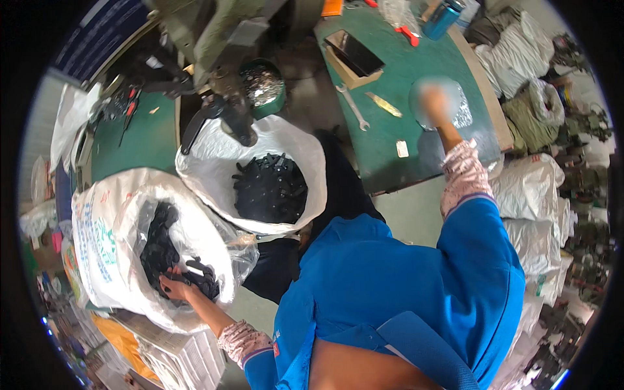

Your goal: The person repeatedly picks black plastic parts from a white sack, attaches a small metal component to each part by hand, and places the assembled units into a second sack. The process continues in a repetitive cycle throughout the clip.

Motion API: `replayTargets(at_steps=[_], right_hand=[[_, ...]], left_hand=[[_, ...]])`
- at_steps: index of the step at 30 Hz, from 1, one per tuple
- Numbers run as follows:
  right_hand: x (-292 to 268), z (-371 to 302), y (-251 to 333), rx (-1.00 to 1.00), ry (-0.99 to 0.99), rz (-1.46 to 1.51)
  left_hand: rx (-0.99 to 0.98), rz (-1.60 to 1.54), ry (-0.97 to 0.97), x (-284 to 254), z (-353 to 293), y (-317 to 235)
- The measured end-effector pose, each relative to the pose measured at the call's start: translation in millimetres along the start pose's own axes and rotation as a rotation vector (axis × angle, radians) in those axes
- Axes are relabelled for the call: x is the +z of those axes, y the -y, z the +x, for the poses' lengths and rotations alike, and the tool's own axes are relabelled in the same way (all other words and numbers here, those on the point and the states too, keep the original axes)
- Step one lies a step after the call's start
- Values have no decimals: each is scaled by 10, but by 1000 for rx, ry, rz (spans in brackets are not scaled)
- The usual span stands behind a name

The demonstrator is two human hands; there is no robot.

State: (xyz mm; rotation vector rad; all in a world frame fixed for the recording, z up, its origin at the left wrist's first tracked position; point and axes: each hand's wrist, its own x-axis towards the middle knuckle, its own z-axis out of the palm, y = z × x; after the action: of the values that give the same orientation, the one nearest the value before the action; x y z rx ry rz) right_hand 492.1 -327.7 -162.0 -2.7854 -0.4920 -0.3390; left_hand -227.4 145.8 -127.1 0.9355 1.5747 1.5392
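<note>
My left hand [177,285] reaches into a white woven sack [97,244] at the left. Its fingers are curled round one of the small black parts [159,240] heaped inside. Over on the green table, my right hand [435,104] is at a round, shallow, shiny dish [461,112]. A blur covers that hand's fingers and most of the dish, so what it touches is hidden. Between my legs and the machine stands a second white sack [309,153], holding a pile of similar black parts [270,188].
A machine head [227,91] overhangs the second sack. On the green table [390,166] lie a wrench [353,107], a phone-like black slab [354,53] on a box, a yellow strip [383,104] and a white tag [402,149]. A blue bottle [444,18] stands behind. Full sacks [530,185] line the right.
</note>
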Motion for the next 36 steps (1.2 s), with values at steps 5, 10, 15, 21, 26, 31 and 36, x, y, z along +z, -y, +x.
replayTargets(at_steps=[5,10,15,21,26,31,36], right_hand=[[-181,-54,-22,545,103,983],[-287,-16,-9,847,172,1538],[-276,44,-26,991,148,1708],[-231,162,-467,913,505,1998],[-256,239,-413,1077,381,2090],[-371,123,-113,1022,231,2154],[-277,165,-496,758,432,2267]], left_hand=[[-3,-31,41,23,4,10],[-20,-43,39,31,-38,-5],[-57,-81,-3,15,-49,25],[-93,-156,28,49,-57,73],[-97,-155,13,104,-262,-96],[-96,-127,13,124,-307,-127],[164,-119,471,334,177,-580]])
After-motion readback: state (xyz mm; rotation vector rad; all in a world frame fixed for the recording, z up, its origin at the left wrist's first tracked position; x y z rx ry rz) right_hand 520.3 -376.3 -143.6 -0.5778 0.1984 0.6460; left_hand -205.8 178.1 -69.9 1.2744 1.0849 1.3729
